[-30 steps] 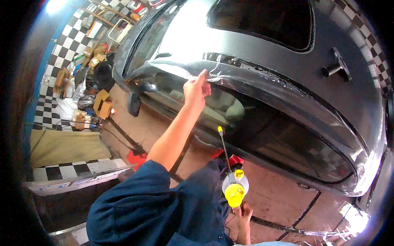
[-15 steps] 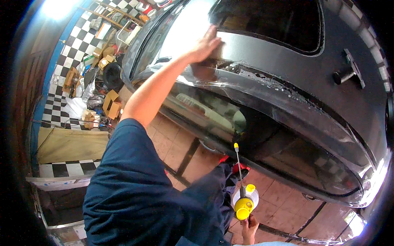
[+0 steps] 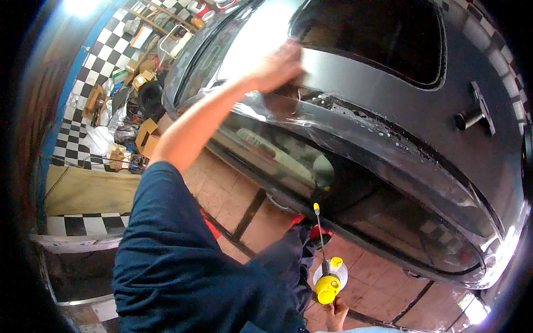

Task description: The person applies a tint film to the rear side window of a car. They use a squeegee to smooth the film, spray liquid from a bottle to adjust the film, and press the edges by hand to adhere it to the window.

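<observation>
My left hand point(image 3: 280, 66) is over the roof of a dark grey car point(image 3: 366, 75), close to the corner of the sunroof point(image 3: 372, 39). Motion blurs its fingers, so their pose and any contact do not show clearly. Under the wrist, the roof edge looks glossy, as if clear film point(image 3: 261, 105) lies there. White droplets point(image 3: 355, 114) dot the dark channel along the roof. Low in the view, my right hand point(image 3: 336, 314) grips a pump sprayer point(image 3: 327, 288) with a yellow top, a pale bottle and a long thin wand pointing toward the car.
A black T-shaped tool point(image 3: 476, 114) rests on the roof at the right. Open cardboard boxes point(image 3: 147, 139), plastic wrapping point(image 3: 100, 140) and a tire point(image 3: 150, 99) clutter the checkered floor at left. A tan cloth point(image 3: 91, 188) hangs nearer.
My left hand has shifted slightly down and right across the roof, and its fingers look more drawn in. The sprayer in my right hand sits slightly lower in the view.
</observation>
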Available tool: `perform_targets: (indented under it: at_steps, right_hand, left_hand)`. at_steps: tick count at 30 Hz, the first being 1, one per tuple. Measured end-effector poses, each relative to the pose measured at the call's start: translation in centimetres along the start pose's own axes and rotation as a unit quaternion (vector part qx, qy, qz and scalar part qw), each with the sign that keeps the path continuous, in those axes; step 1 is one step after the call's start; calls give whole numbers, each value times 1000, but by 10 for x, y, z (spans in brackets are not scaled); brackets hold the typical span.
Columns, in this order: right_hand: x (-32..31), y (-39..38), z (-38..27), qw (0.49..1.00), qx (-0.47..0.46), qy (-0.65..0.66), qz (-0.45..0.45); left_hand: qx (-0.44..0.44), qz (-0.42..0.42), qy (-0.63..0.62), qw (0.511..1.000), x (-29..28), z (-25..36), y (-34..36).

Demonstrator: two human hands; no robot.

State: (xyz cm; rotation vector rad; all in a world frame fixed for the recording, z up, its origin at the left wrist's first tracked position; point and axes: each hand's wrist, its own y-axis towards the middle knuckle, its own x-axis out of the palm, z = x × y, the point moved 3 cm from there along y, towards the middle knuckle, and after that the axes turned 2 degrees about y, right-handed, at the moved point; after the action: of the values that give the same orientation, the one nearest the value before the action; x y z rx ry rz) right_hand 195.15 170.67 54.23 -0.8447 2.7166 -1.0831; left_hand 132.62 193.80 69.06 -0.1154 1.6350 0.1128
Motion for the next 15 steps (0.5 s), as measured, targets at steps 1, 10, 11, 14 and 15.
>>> perform_targets:
  at_steps: [1,10,11,14,15]
  right_hand:
    - [-2,0,3,1000,2,-7,-2]
    - [20,-8,-26,999,31,34,-7]
    - [16,-9,-21,999,29,17,-10]
    - [15,-9,-12,1000,17,-3,4]
    - [16,-10,-11,1000,14,-7,11]
  left_hand:
    - [61,29,-62,996,1,22,0]
    - [-188,-34,-48,980,54,-136,-27]
    - [-202,-48,12,978,78,-175,-46]
    - [-371,-42,1,927,83,-213,-80]
    - [-413,-23,-24,910,76,-212,-87]
